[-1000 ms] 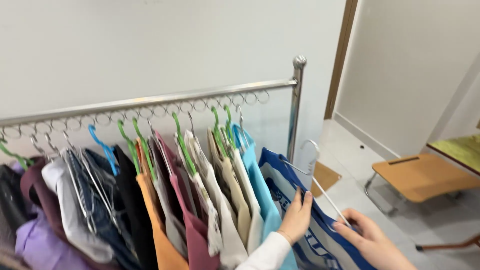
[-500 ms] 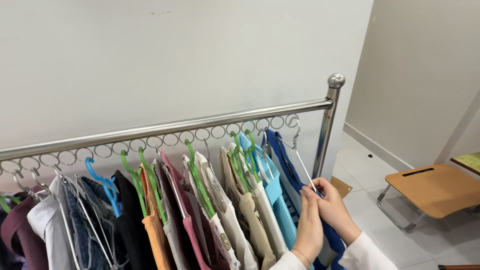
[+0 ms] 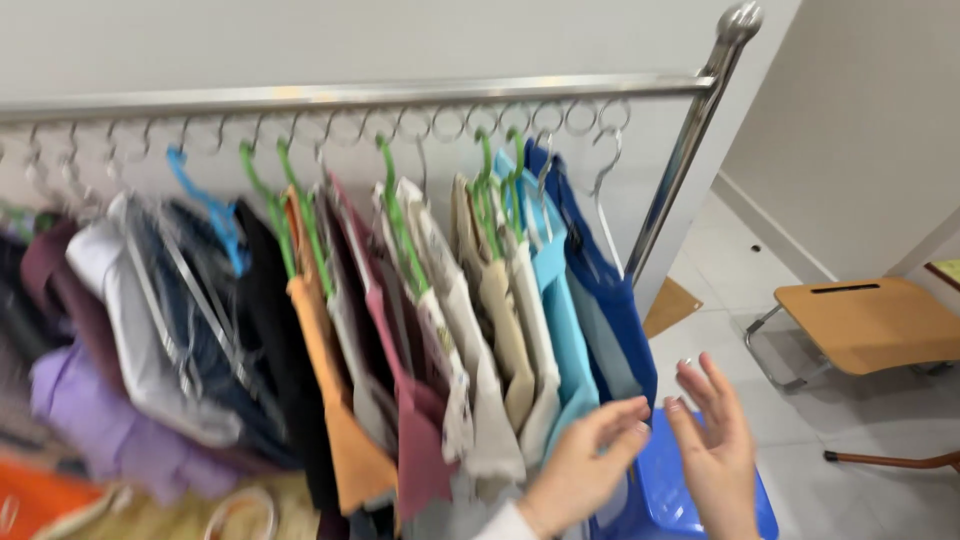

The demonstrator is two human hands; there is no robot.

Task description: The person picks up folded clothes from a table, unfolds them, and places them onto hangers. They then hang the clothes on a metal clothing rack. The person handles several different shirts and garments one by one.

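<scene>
The person stood before a steel clothes rail (image 3: 400,92) that was full of garments on coloured hangers. The left hand (image 3: 585,465) was low, with its fingers loosely curled and spread, holding nothing; its fingertips were just beside the lower edge of the light blue garment (image 3: 562,330). The right hand (image 3: 715,450) was raised next to it, palm turned inward, fingers wide and also empty. Neither hand touched the dark blue garment (image 3: 610,300), which hung at the right end of the row on a wire hanger (image 3: 605,180) hooked in one of the rings under the rail. It was judged that the hanging of this last piece was finished and that both hands were free of it. Below the hands a blue plastic stool (image 3: 665,490) was seen on the tiled floor (image 3: 800,420), and a small wooden desk (image 3: 865,320) stood well apart to the right. A next move would probably call for reaching down or aside for another piece, since both hands were empty.
</scene>
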